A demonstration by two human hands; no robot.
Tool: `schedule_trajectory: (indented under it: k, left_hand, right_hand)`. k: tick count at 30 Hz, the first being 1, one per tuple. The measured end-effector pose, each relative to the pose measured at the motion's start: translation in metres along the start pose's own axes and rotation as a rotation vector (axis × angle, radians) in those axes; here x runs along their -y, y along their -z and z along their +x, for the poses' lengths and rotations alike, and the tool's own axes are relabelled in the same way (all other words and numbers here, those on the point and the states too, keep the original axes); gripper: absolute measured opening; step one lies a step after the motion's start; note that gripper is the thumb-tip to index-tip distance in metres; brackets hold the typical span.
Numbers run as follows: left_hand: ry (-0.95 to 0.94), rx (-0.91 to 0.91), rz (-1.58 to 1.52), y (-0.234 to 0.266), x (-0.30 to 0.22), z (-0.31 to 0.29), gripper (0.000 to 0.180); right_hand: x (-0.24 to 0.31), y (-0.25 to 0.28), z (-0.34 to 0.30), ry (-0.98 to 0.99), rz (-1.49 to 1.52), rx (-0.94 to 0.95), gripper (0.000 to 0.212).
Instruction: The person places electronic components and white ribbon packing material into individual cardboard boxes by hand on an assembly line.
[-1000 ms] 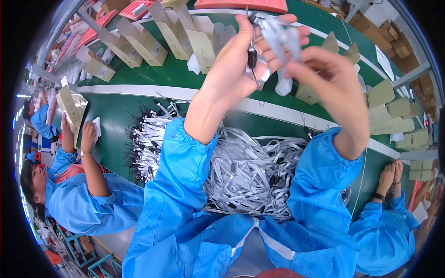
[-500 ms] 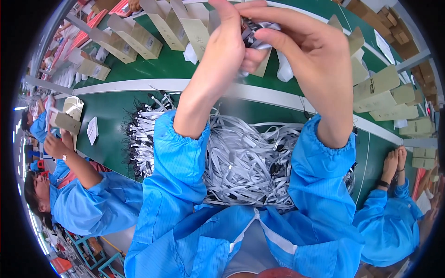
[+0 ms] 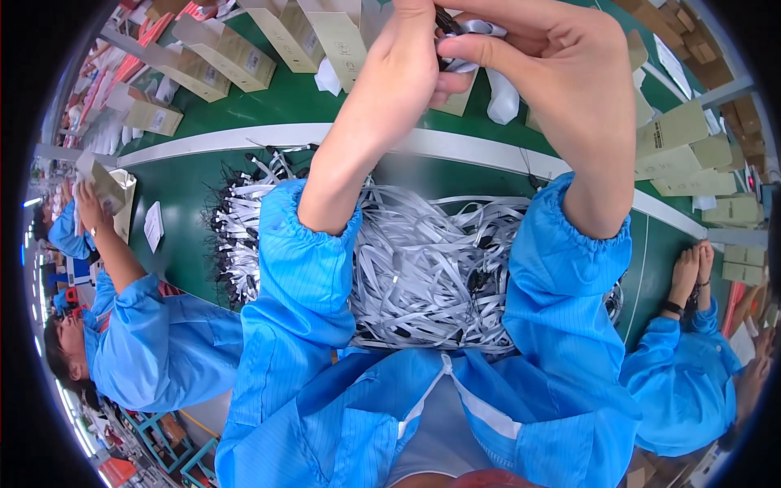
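Both my hands are raised at the top of the view, over the far side of the bench. A grey lanyard (image 3: 482, 28) with black fittings is bunched between them. My left hand (image 3: 411, 61) closes on its black end, its fingertips partly hidden at the picture's edge. My right hand (image 3: 569, 69) pinches the grey strap between thumb and fingers. Below my forearms lies a big tangled pile of grey lanyards (image 3: 431, 285). Left of it, more lanyards (image 3: 240, 236) lie with their black ends and thin black cords facing outward.
Open cream boxes (image 3: 338, 41) stand in a row beyond the white rail (image 3: 268, 142); more boxes (image 3: 679, 138) stand at right. A white pouch (image 3: 503, 102) lies near my right hand. At left a co-worker (image 3: 163, 350) lifts a box; another co-worker's hands (image 3: 687, 272) rest at right.
My hands have shifted slightly up and right, still closed around the lanyard. The left co-worker's arm and box have risen. The whole view has shifted a little.
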State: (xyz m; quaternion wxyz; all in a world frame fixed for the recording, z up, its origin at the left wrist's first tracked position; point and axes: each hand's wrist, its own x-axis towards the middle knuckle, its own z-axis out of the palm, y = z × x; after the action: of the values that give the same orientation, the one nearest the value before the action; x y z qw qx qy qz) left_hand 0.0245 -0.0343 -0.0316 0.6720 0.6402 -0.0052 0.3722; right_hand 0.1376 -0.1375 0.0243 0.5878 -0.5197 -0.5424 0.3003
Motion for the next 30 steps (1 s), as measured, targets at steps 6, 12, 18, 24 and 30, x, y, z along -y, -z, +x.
schedule_trajectory:
  k: [6,12,18,24,30]
  left_hand:
    - [0.411,-0.081,0.088,-0.013,-0.007,-0.009,0.096]
    - [0.336,0.175,0.691,0.018,0.034,-0.023,0.068]
    - [0.494,0.677,1.096,0.006,0.094,-0.045,0.041]
    - [0.599,0.933,1.030,-0.020,0.105,-0.028,0.032]
    - [0.665,0.928,1.015,-0.034,0.099,-0.031,0.028]
  right_hand:
    - [0.015,0.013,-0.009,0.132,-0.350,-0.184,0.023]
    - [0.006,0.022,0.000,0.473,-0.581,-0.541,0.023]
    - [-0.042,0.037,0.032,0.661,-0.695,-0.410,0.017]
    - [-0.074,0.050,0.043,0.293,-0.823,-0.074,0.024]
    - [-0.057,0.054,0.036,0.322,-0.772,-0.209,0.033]
